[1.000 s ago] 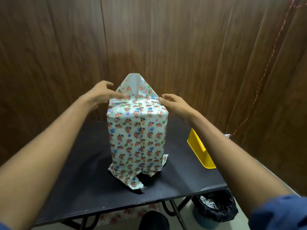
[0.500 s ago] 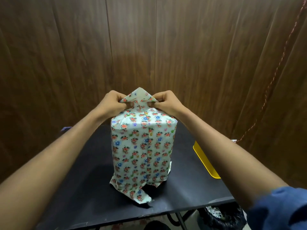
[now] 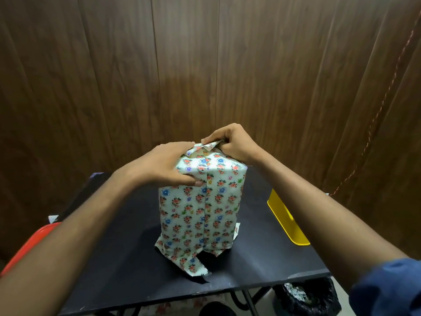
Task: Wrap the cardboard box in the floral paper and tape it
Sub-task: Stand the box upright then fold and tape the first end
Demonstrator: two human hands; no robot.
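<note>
The floral paper hides the cardboard box entirely; beside it, the yellow tray lies partly behind the right forearm.

Glossy floral paper, matt black table, wood-grain wall

A plain indoor room, likely a home or small office corner: dark wood-panelled walls stand close behind a small black folding worktop. A yellow tray lies at its right edge, and a bin lined with a black bag stands on the floor below.
</note>
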